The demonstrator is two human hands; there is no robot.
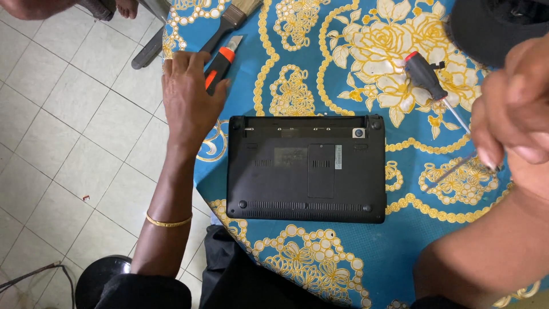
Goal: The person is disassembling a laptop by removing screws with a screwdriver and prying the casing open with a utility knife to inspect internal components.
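A small black laptop (306, 169) lies upside down on a blue and gold floral tablecloth (320, 51), its battery bay along the far edge bare. My left hand (187, 97) lies flat on the cloth with its fingers on an orange and black utility knife (222, 64), blade extended. My right hand (512, 106) hovers close to the camera at the right, fingers curled near the metal shaft of a black screwdriver with a red cap (430, 80); whether it holds anything I cannot tell.
A paintbrush (231, 20) lies beyond the knife near the far table edge. A black object (492, 26) sits at the top right corner. Tiled floor (63, 131) lies to the left, with another person's foot (127, 8) at the top.
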